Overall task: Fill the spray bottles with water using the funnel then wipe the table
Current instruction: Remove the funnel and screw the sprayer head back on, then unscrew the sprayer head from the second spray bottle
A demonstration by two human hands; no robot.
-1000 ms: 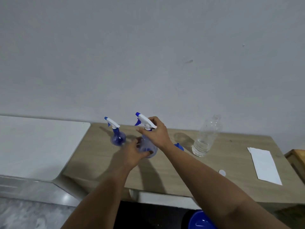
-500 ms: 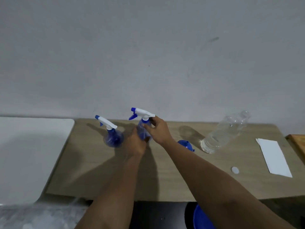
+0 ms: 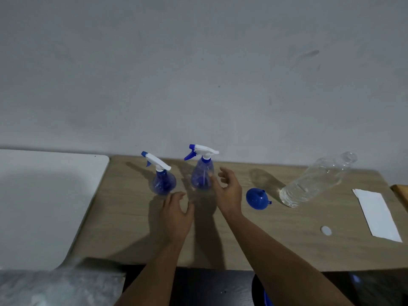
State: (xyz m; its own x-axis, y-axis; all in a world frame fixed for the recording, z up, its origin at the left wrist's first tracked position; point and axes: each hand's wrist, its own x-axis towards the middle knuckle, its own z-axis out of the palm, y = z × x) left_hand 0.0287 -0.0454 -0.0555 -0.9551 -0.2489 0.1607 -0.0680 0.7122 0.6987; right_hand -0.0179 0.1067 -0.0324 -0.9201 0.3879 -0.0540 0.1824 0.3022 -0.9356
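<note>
I see both hands empty and spread. My left hand hovers palm-down over the bench, fingers loosely apart, just short of the left spray bottle. My right hand is open too, fingertips right beside the right spray bottle; I cannot tell whether they touch its wall or only overlap it from this angle.

Both spray bottles stand upright at about 12 o'clock from my hands, near the wall edge, trigger heads on. They are thin translucent blue plastic, so I judge them light and a little squashy; how much water is inside I cannot make out. I would hold one around the narrow neck under the white trigger head, where the plastic is stiffest, rather than the rounded belly, which may flex and feel slippery if wet.

The blue funnel lies on its side at 3 o'clock from my right hand, rigid and light, easy to pinch by the rim. Further along at 2 o'clock the clear water bottle stands uncapped, water in its lower part, crushable if squeezed. Its white cap lies at 4 o'clock, beside a white folded cloth or paper.
</note>
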